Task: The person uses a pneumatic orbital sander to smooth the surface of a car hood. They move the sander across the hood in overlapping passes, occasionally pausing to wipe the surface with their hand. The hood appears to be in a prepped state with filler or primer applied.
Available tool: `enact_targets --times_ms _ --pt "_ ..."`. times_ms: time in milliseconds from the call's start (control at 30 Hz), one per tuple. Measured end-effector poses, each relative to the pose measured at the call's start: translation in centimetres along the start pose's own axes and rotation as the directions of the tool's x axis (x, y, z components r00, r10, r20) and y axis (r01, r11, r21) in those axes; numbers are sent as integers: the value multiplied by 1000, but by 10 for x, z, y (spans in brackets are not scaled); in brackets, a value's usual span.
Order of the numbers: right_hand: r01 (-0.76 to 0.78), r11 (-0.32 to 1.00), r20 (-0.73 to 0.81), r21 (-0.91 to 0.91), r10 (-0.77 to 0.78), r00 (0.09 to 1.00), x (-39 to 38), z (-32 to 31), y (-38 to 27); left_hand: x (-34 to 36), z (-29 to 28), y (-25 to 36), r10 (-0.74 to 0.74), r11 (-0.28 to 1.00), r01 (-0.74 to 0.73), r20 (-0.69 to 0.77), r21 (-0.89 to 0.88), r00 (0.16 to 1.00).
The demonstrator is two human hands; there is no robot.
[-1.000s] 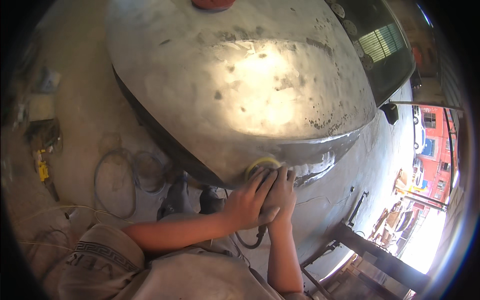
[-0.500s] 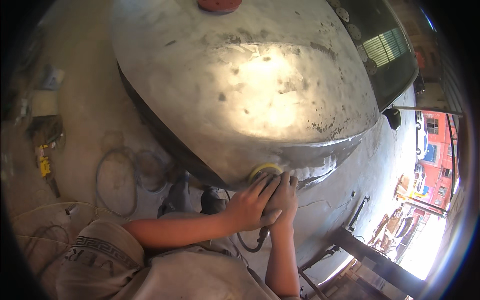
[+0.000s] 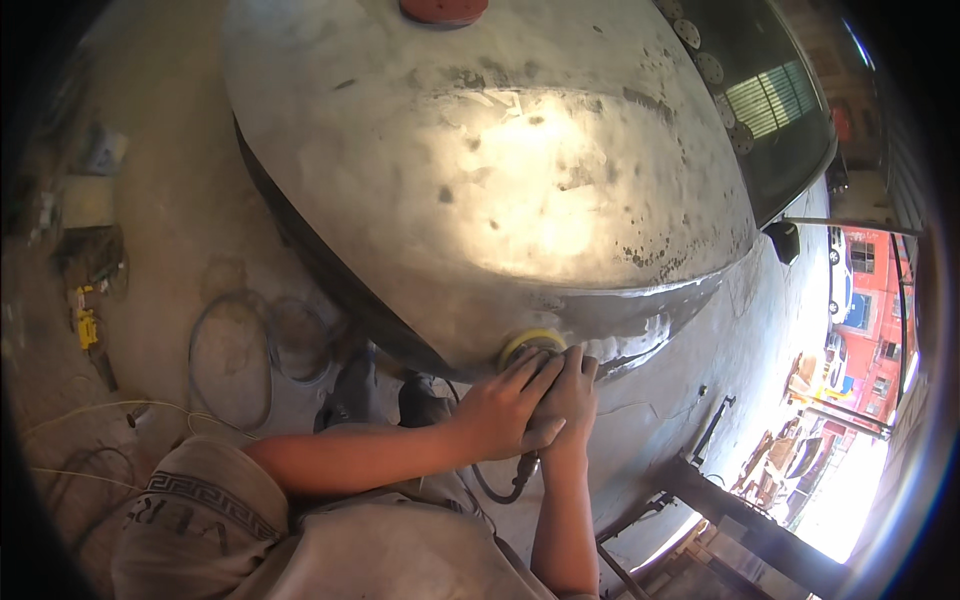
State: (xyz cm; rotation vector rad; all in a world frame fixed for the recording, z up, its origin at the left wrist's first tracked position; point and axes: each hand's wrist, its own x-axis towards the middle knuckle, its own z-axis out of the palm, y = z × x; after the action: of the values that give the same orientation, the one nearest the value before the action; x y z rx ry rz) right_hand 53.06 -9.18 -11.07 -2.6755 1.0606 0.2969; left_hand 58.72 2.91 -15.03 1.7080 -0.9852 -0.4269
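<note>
The left hand (image 3: 500, 405) lies partly over the right hand (image 3: 574, 400), both clamped together on a sander (image 3: 518, 350), its yellow pad (image 3: 535, 332) at the car's (image 3: 380, 170) six o'clock edge. A hose (image 3: 503, 497) curves at six o'clock from them; a red disc (image 3: 445, 9) sits toward twelve.

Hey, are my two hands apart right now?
No, the left hand and right hand overlap at the yellow-rimmed sander near the edge of the car panel.

dark printed letters (image 3: 178, 527) stand across the tan left sleeve (image 3: 212, 503).
</note>
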Motion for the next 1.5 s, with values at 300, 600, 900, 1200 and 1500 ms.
enact_targets --times_ms 300,600,900,1200,1500 --pt "-39 999 -20 30 39 999 1 -5 0 1 8 0 13 1000 -13 -8 -2 1000" --pt "-78 996 19 31 77 997 -1 -12 -8 -1 6 2 -20 1000 20 10 -5 1000" --pt "-124 987 29 106 122 992 2 -19 -29 -2 1 -5 10 1000 -9 -39 16 999" --pt "-67 997 40 43 65 997 8 -18 -30 -4 -4 -6 1 1000 0 -48 19 999" --pt "-83 996 56 36 81 995 13 -17 -30 0 -6 -3 -50 999 51 -49 8 998"
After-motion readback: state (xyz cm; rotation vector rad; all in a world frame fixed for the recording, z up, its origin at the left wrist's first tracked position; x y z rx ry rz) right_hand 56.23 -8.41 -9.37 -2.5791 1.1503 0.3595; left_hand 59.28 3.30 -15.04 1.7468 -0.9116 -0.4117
